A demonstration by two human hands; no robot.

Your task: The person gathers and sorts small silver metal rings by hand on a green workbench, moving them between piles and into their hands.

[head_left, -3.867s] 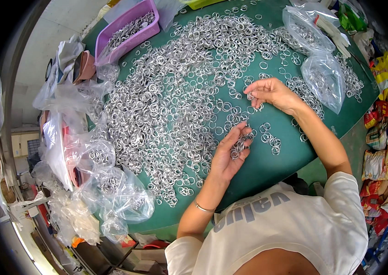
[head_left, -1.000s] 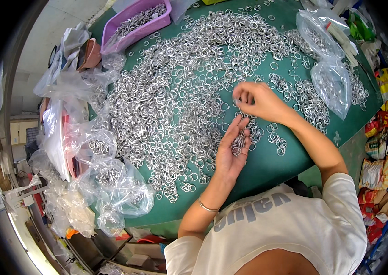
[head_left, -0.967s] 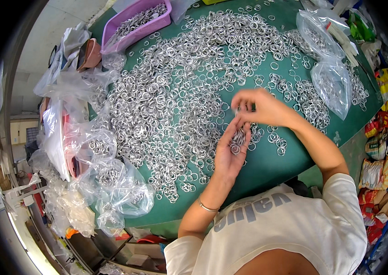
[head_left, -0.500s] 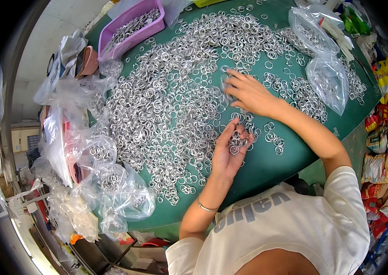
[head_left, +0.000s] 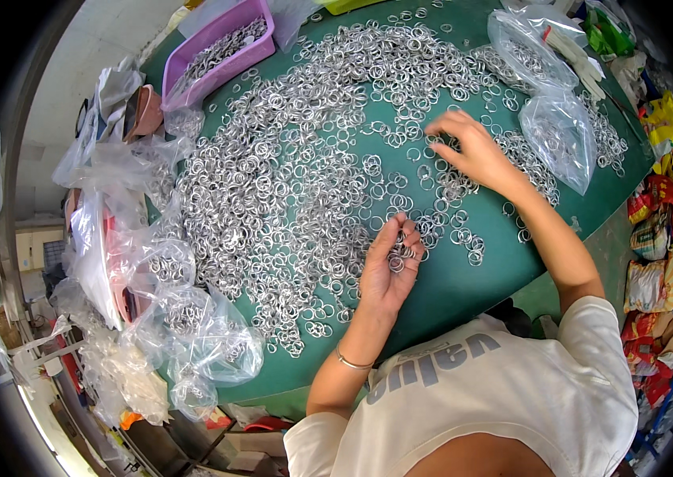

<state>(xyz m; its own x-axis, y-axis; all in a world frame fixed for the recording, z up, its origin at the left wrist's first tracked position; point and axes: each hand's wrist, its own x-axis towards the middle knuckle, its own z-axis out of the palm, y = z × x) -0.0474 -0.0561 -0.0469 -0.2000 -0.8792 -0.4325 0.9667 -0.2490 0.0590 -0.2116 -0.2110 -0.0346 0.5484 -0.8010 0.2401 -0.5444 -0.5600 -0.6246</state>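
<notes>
Many silver metal rings (head_left: 253, 187) lie in a broad heap across the green table (head_left: 452, 282). Palm up at the heap's near edge, my left hand (head_left: 388, 274) has its fingers curled round several of these rings. Farther right, my right hand (head_left: 476, 151) hovers over a smaller scatter of rings, palm down. Its thumb stands apart from the fingers and no ring shows between them, though the fingertips are a little blurred. Loose rings (head_left: 464, 234) lie between the two hands, just right of my left fingers.
A purple basket (head_left: 217, 52) of small grey metal parts stands at the far left. Clear plastic bags holding rings lie along the left edge (head_left: 233, 342) and at the right (head_left: 559, 135). A pale glove (head_left: 575, 60) rests at the far right. Colourful packages (head_left: 655, 238) line the right side.
My right hand has moved right, away from the main heap, and some rings now lie nearer to it. My left hand stays in about the same place, still holding rings.
</notes>
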